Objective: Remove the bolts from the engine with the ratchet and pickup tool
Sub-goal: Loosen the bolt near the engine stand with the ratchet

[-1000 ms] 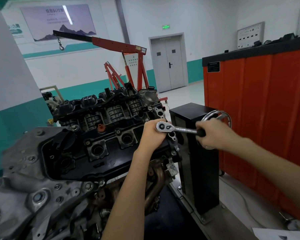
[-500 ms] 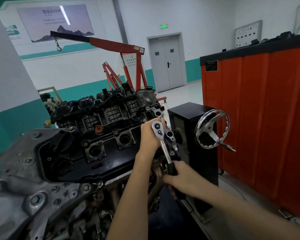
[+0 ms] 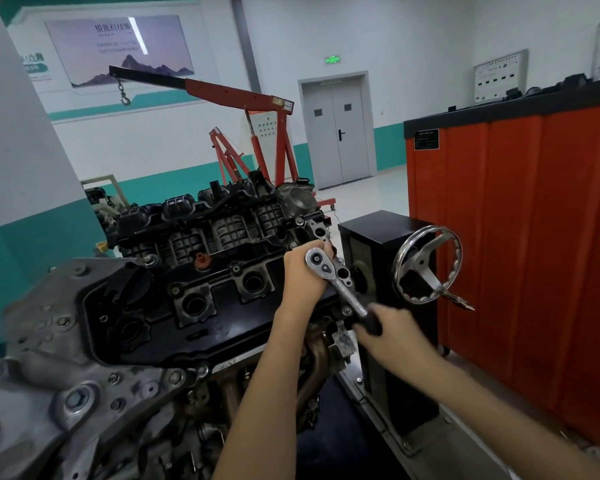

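Mid-task, loosening stage. The ratchet [image 3: 343, 292] sits with its head on the right-hand end of the engine [image 3: 201, 306], at the top edge of the black cover, handle angled down and toward the camera. The bolt under the head is hidden, so I can't tell how far out it is.

The left hand [image 3: 303, 271] wraps around the ratchet head and steadies it. The right hand [image 3: 392, 332] grips the black handle end, fingers curled round it; it is motion-blurred, so probably mid-swing.

Lots left: several bolts [image 3: 75, 400] sit in the grey metal casing at the near left, and more small ones show along the black cover. No loose bolts visible anywhere. The pickup tool is not in view, so lifting bolts out looks not yet started.

No tabletop. The engine hangs on a stand with a black box [image 3: 378, 230] and a chrome handwheel [image 3: 426, 265] just to its right, and a metal base rail [image 3: 378, 410] below.

Workshop room: a red engine hoist [image 3: 243, 98] behind, a tall orange cabinet [image 3: 534, 237] on the right, a grey double door [image 3: 338, 133] at the back, white-and-teal walls, a pale shiny floor [image 3: 371, 195].
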Motion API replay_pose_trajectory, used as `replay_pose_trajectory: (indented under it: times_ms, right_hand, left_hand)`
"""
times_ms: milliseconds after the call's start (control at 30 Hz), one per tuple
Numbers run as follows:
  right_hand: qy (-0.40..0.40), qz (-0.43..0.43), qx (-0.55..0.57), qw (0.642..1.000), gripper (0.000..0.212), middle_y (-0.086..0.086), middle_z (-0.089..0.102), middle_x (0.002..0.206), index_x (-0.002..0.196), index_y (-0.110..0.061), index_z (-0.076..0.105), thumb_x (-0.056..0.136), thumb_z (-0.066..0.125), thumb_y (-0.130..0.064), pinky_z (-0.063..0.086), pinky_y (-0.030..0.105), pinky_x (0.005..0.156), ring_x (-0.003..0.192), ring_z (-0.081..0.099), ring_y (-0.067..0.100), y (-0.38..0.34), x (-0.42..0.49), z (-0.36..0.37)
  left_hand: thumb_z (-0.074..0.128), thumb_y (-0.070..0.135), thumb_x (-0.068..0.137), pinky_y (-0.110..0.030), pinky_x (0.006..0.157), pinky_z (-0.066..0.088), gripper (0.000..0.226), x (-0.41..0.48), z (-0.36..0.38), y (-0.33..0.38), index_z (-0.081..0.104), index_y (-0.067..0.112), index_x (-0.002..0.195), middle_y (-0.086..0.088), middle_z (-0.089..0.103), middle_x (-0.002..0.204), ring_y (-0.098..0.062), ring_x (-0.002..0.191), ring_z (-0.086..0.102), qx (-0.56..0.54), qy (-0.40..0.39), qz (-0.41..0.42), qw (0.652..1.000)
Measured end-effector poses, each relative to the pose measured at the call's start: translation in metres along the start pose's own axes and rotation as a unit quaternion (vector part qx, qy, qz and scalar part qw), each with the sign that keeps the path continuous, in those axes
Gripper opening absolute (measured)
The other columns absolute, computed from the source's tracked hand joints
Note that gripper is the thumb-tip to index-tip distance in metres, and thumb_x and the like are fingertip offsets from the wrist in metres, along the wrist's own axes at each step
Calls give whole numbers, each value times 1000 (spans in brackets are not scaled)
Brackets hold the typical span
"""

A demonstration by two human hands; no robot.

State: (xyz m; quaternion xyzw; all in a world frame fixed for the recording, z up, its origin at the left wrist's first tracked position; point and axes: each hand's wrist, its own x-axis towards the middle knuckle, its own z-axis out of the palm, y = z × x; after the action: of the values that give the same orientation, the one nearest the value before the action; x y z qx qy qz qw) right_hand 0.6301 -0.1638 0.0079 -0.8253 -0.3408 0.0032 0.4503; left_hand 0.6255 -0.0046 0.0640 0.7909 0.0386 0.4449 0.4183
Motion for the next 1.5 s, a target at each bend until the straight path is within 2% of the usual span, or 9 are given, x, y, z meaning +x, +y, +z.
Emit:
replay_pose_trajectory:
  times_ms: [167,333,533,700,867,1033,1233,1400,1500]
  right_hand:
    - [-140,31,242,960,11,-4,57,54,87,-13,56,88,64,-20,43,24,47,46,53,14,-24,-28,32]
    - [-116,-1,-58,992,12,-1,55,65,77,-18,55,86,63,-14,47,21,49,49,54,3,-5,14,-33]
    - [3,-110,-313,943,11,-5,55,72,83,-21,55,84,64,-28,40,26,60,72,56,18,-12,58,-99]
    - [-77,-7,-47,996,15,-5,55,64,76,-22,54,87,64,-21,39,18,48,51,50,5,-5,9,-27]
    - [-155,42,262,952,12,-5,57,48,79,-15,56,90,61,-16,41,23,47,41,52,8,-27,-27,34]
    - [-115,38,-4,993,24,-2,54,58,67,-20,50,87,61,-18,40,22,42,42,51,7,-7,3,-13]
    - [35,-102,-367,924,12,-6,49,65,82,-22,60,83,60,-34,40,27,62,73,60,22,-14,59,-94]
    - [-22,-4,-108,994,22,-6,52,62,70,-23,51,87,62,-31,40,24,53,57,55,15,-10,8,-23]
    - [-108,40,141,983,26,3,56,54,67,-17,50,89,62,-26,43,25,44,42,53,15,-22,-20,18]
  left_hand:
    - [56,-10,85,-12,46,21,61,-2,-1,1,27,31,49,13,30,41,-1,43,26,-15,-23,26,999]
    - [59,-1,91,-19,51,23,58,2,-8,-5,26,24,51,12,29,42,-5,46,24,14,-72,18,997]
    - [59,-6,84,-19,50,22,56,3,-6,1,32,25,46,10,31,44,-5,47,27,40,-80,24,996]
    - [56,-2,91,-18,49,21,59,1,-3,-3,26,24,48,11,28,41,-5,46,25,-5,-27,4,1000]
    - [53,-16,83,-9,48,24,64,-4,0,3,31,32,48,14,34,40,-1,42,30,-18,-39,27,999]
    - [58,0,92,-20,51,22,57,1,-6,-2,26,23,50,11,29,41,-5,45,25,6,-64,14,998]
    - [54,-11,80,-24,52,21,53,1,-5,1,30,23,48,9,30,45,-7,49,25,49,-78,18,996]
    - [55,-1,93,-24,51,20,53,0,2,-3,26,18,54,5,25,51,-5,50,21,-41,27,-29,998]
    - [54,-9,89,-18,50,20,56,-3,5,0,27,23,51,12,27,46,-4,47,22,-45,9,-7,999]
